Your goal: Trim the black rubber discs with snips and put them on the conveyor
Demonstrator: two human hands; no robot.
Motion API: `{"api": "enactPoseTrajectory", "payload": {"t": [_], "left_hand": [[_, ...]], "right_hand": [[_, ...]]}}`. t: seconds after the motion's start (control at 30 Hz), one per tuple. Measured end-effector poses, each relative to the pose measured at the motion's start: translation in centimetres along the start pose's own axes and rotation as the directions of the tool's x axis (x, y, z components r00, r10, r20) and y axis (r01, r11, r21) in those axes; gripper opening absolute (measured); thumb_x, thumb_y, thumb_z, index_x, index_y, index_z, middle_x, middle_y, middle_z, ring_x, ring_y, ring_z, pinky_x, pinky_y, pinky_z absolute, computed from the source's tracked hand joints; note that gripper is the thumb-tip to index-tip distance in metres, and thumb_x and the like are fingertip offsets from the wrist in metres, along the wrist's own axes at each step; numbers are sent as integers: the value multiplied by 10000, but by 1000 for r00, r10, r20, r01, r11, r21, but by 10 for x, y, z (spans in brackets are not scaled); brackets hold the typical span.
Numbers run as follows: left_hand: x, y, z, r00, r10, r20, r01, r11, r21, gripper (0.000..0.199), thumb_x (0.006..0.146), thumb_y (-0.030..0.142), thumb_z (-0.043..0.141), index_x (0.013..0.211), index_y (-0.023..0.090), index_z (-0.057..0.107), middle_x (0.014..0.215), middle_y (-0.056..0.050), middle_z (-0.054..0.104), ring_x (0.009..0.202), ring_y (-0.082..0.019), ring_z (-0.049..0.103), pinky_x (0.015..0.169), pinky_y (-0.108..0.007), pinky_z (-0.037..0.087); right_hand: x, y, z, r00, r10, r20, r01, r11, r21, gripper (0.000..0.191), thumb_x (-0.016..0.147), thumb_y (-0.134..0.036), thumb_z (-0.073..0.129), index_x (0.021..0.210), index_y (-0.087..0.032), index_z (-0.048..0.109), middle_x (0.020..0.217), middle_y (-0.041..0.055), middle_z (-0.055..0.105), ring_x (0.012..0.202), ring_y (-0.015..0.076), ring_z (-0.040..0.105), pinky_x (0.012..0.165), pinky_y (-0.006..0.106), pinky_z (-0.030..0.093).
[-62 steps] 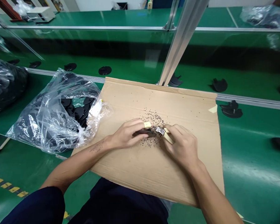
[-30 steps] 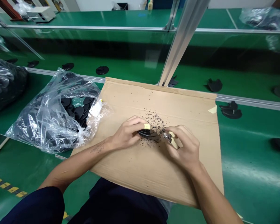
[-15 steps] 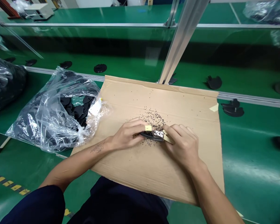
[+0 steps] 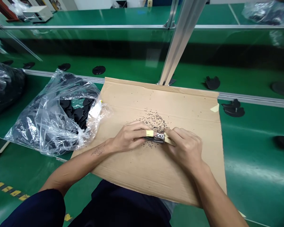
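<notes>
Pinched in my left hand [image 4: 133,136] is a flat black part [image 4: 153,139] with a rounded edge; yellow tape wraps the thumb. My right hand [image 4: 186,145] is closed around cutting pliers [image 4: 160,136] with cream handles. Their metal head meets the black part, though the jaw tips are too small to make out. Beneath both hands lies a cardboard sheet [image 4: 180,176], and small black scraps [image 4: 155,119] are scattered over its middle.
On the left, a clear plastic bag [image 4: 44,116] holds many black parts; a second bag [image 4: 4,85] is beyond it. More black pieces [image 4: 233,108] rest on the green bench at the right. A metal post [image 4: 177,44] rises behind the cardboard.
The black part has tilted slightly in my left hand, showing less of its face. Both hands stay nearly in place, and the whole view has shifted a little.
</notes>
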State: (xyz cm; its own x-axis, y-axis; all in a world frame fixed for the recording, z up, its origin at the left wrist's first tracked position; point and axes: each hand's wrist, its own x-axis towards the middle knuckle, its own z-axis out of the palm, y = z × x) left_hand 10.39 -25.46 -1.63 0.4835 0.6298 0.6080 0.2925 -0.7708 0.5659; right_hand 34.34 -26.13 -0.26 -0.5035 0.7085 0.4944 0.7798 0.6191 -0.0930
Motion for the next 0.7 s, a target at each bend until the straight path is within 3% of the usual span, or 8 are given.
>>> {"api": "enactPoseTrajectory", "payload": {"t": [0.23, 0.7], "left_hand": [[-1, 0, 2, 998, -56, -8, 56, 997, 46, 358, 961, 211, 599, 1315, 161, 594, 992, -81, 706, 884, -163, 652, 761, -309, 581], [-1, -1, 1, 998, -37, 50, 39, 999, -23, 474, 937, 175, 588, 1407, 196, 529, 974, -59, 653, 854, -159, 612, 725, -303, 557]], "right_hand": [[0, 1, 3, 996, 77, 51, -76, 997, -17, 213, 952, -227, 508, 1047, -175, 692, 777, 53, 656, 728, 186, 507, 655, 298, 329], [-1, 6, 6, 995, 59, 75, -63, 996, 59, 218, 960, -244, 509, 1085, -194, 680, 804, 47, 657, 727, 191, 484, 666, 306, 307]]}}
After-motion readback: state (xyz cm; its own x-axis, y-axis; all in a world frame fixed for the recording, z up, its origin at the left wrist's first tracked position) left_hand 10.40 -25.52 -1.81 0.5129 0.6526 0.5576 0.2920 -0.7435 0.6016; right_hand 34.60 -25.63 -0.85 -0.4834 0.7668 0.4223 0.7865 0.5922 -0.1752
